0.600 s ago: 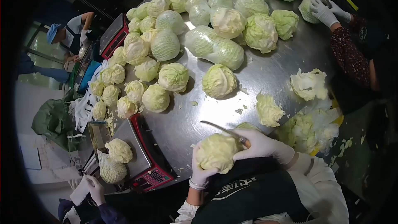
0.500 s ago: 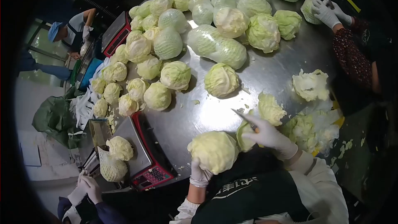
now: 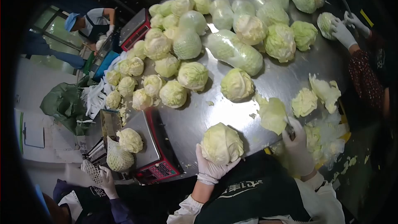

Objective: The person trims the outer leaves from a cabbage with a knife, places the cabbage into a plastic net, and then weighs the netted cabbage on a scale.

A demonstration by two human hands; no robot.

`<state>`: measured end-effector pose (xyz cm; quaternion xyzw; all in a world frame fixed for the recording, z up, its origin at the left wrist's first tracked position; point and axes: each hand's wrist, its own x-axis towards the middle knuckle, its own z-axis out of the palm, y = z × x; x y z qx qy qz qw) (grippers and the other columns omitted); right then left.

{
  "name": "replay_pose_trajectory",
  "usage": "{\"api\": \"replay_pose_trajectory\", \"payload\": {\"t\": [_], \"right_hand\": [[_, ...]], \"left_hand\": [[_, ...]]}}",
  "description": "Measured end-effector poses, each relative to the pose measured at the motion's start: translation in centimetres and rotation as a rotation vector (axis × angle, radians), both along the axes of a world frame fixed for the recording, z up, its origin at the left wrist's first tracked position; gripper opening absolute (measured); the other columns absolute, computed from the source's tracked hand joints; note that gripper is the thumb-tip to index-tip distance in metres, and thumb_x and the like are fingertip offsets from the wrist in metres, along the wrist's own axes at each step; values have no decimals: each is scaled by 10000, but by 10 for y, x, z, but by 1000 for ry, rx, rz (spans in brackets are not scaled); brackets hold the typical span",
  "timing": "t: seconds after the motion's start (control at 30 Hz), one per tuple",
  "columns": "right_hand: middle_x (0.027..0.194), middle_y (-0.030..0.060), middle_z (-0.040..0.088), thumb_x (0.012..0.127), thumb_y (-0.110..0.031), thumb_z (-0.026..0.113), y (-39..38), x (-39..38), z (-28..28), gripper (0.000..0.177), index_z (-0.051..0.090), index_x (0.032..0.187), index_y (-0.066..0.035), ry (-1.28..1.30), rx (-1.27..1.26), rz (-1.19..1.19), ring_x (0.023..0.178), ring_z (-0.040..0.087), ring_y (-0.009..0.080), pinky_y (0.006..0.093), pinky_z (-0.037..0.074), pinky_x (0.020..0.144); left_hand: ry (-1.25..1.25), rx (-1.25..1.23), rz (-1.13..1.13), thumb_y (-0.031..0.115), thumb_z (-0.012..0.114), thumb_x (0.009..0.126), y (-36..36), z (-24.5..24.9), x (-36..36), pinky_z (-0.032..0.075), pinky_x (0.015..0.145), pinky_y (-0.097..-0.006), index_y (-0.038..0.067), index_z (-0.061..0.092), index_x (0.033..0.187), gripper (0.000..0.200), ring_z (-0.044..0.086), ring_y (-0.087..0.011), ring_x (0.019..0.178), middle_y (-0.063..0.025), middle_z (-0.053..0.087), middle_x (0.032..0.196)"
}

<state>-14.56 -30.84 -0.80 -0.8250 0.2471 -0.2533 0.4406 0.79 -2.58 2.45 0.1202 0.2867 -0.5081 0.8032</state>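
My left hand (image 3: 212,166), in a white glove, holds a round pale cabbage (image 3: 222,144) from below, over the table's near edge. My right hand (image 3: 295,139), also gloved, is closed around a knife (image 3: 289,121) whose blade points up and away. A loose outer leaf (image 3: 273,115) lies beside my right fingers; whether they touch it is unclear. A whole cabbage (image 3: 237,84) rests farther in on the metal table (image 3: 199,118).
Many cabbages, some wrapped (image 3: 235,52), cover the far table. A red scale (image 3: 159,157) stands left with a netted cabbage (image 3: 119,155). Leaf scraps (image 3: 325,91) lie right. Co-workers' gloved hands are at right (image 3: 344,33) and lower left (image 3: 108,182).
The view has shifted. My right hand has moved right, away from the cabbage, and the leaf formerly at its fingers has left the cabbage's side. The cabbage has turned in my left hand.
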Motion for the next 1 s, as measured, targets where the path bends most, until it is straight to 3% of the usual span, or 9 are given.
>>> {"api": "replay_pose_trajectory", "payload": {"t": [0.03, 0.1, 0.17, 0.3, 0.4, 0.57, 0.77, 0.83, 1.0], "right_hand": [[1150, 228, 673, 850, -20, 685, 11, 4, 7, 385, 632, 1231, 11, 48, 120, -25, 1024, 689, 372, 368, 543, 880], [1074, 210, 689, 856, -34, 692, 20, 9, 12, 344, 649, 1194, 10, 17, 95, 77, 895, 713, 340, 349, 560, 783], [1013, 202, 699, 862, -38, 696, 26, 8, 16, 300, 660, 1155, 19, 80, 107, 139, 832, 720, 313, 337, 563, 742], [987, 198, 713, 866, -14, 696, 33, -5, -35, 288, 656, 1144, 52, -14, 261, 198, 882, 735, 264, 325, 567, 785], [995, 195, 715, 874, -4, 687, 31, -6, -16, 281, 655, 1145, 61, 13, 286, 235, 898, 732, 238, 317, 560, 805], [966, 173, 723, 877, -4, 693, 31, -6, -26, 279, 660, 1147, 55, 43, 311, 233, 869, 727, 211, 306, 552, 805], [960, 166, 734, 861, -1, 705, 28, -5, -29, 311, 662, 1165, 49, 44, 255, 265, 870, 728, 206, 305, 559, 812], [910, 106, 743, 874, -1, 688, 27, 0, -28, 221, 687, 1090, 45, 108, 236, 218, 822, 706, 135, 269, 547, 779], [922, 100, 745, 863, -2, 697, 31, -3, -30, 249, 695, 1109, 30, 82, 273, 225, 835, 707, 134, 273, 545, 773]], "left_hand": [[-39, -12, -6, 897, 336, 830, -1, 8, 7, 349, 1092, -711, 237, 270, 1608, 1023, 374, -424, 1449, -145, 332, 1622], [-141, -30, 29, 874, 363, 844, 3, 23, 33, 349, 1094, -707, 240, 283, 1603, 992, 367, -425, 1455, -146, 330, 1623], [-233, -55, 75, 851, 390, 858, 10, 37, 63, 349, 1097, -703, 243, 296, 1597, 962, 360, -426, 1462, -148, 327, 1625], [-467, 222, 198, 871, 364, 852, 18, 73, 134, 375, 1096, -649, 228, 338, 1582, 972, 420, -405, 1417, -148, 389, 1590], [-500, 221, 331, 863, 403, 846, 17, 83, 172, 386, 1095, -637, 237, 401, 1548, 941, 457, -387, 1390, -126, 443, 1555], [-392, 396, 496, 775, 588, 827, 3, 95, 195, 389, 1103, -633, 261, 477, 1491, 847, 491, -366, 1356, -92, 506, 1502], [-369, 385, 503, 762, 621, 814, -12, 93, 222, 387, 1106, -639, 267, 497, 1468, 830, 508, -348, 1341, -80, 523, 1483], [-368, 378, 512, 763, 622, 811, -16, 86, 236, 394, 1100, -640, 269, 506, 1462, 825, 514, -344, 1337, -76, 531, 1476], [-361, 372, 539, 713, 653, 814, -24, 84, 265, 441, 1076, -621, 281, 545, 1425, 756, 529, -348, 1315, -63, 569, 1427]]}}
